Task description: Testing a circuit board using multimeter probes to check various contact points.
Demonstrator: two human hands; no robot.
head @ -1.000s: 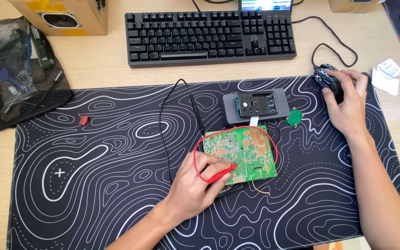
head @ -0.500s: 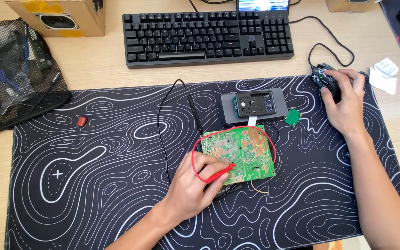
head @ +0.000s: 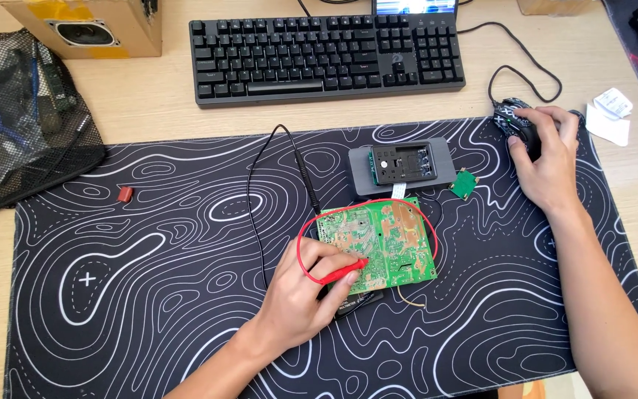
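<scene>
Green circuit board [head: 382,242] lies flat on the patterned desk mat [head: 149,281], just right of the left hand [head: 300,295], whose fingers are pinched around a red probe [head: 341,275], tip touching the board. Right hand [head: 548,159] curled over the mouse [head: 515,122], far right.

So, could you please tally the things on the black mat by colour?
Green: 2, board and small board
Red: 2, probe in the left hand, and small part
Grey: 1, device
Black: 1, lead
Total: 6
</scene>
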